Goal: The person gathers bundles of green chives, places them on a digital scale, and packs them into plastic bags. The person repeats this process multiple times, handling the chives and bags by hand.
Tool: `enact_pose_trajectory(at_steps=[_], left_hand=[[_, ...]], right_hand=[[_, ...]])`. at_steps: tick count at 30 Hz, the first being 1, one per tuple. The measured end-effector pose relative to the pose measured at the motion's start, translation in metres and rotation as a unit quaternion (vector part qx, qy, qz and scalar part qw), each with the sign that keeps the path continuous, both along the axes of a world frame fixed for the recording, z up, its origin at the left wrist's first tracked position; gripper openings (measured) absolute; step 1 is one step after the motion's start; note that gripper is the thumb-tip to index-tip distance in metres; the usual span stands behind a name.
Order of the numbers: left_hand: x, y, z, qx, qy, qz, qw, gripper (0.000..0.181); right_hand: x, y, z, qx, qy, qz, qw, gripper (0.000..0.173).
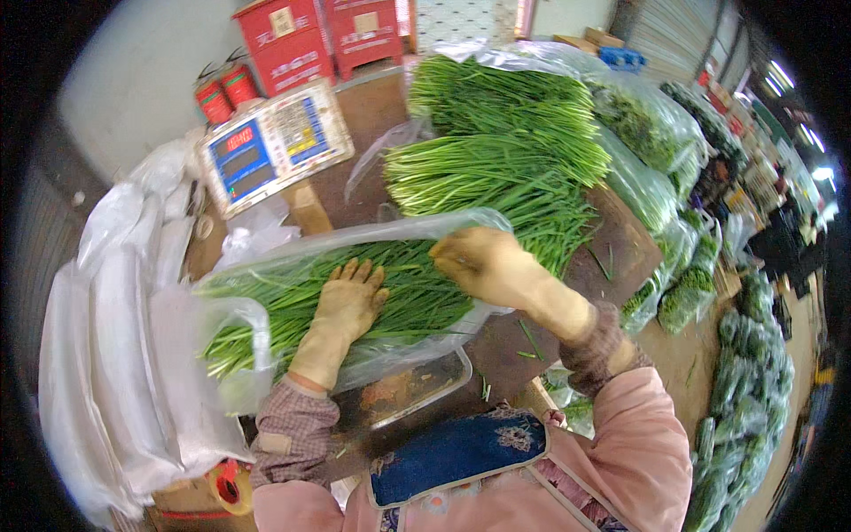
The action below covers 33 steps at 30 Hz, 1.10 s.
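Long green garlic chives (412, 292) lie in a clear plastic bag (392, 233) in front of me. My left hand (349, 302), in a tan glove, rests spread on top of the chives. My right hand (482, 263), also gloved and slightly blurred, is at the bag's right end with its fingers curled; whether it grips the plastic is unclear. Behind the bag, loose chives are piled in bundles (492, 166) on the brown table (625, 226). A clear tray (425, 392) is partly hidden under the bag's near side.
A digital scale display (276, 146) stands at the back left. White plastic packs (120, 332) are stacked at the left. Bagged greens (645, 126) line the right, with more bags on the floor (744, 399). Fire extinguishers (226, 93) and red boxes (286, 46) stand behind.
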<state>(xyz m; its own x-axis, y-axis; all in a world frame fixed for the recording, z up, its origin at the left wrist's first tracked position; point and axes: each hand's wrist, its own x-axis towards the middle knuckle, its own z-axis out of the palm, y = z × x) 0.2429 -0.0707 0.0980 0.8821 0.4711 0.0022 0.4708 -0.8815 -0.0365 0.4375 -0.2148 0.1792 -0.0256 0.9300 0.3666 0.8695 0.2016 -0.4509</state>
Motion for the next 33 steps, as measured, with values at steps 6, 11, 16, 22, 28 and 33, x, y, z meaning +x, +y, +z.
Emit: enact_pose_trajectory(at_steps=[6, 11, 16, 22, 28, 33], left_hand=[[-0.001, -0.004, 0.017, -0.054, -0.068, -0.019, 0.996, 0.045], [-0.010, -0.003, 0.026, -0.216, -0.296, -0.031, 0.930, 0.038], [-0.011, -0.072, 0.096, -0.135, -0.337, 0.033, 0.931, 0.033], [0.046, -0.173, 0.095, -0.578, -0.192, -0.096, 0.787, 0.037], [0.122, -0.227, 0.023, -0.605, -0.141, 0.095, 0.778, 0.037], [0.136, -0.246, 0.018, -0.608, -0.224, 0.240, 0.723, 0.039]], right_hand=[[0.121, -0.185, -0.044, 0.040, 0.449, -0.204, 0.869, 0.027], [0.163, -0.251, -0.151, -0.369, 0.004, -0.446, 0.816, 0.052], [0.162, -0.153, -0.131, -0.018, 0.047, -0.345, 0.937, 0.052], [0.158, -0.021, -0.114, 0.014, 0.074, -0.075, 0.994, 0.042], [0.157, 0.082, -0.112, -0.039, 0.007, 0.061, 0.997, 0.037], [0.110, 0.140, -0.141, -0.146, -0.071, 0.170, 0.972, 0.029]])
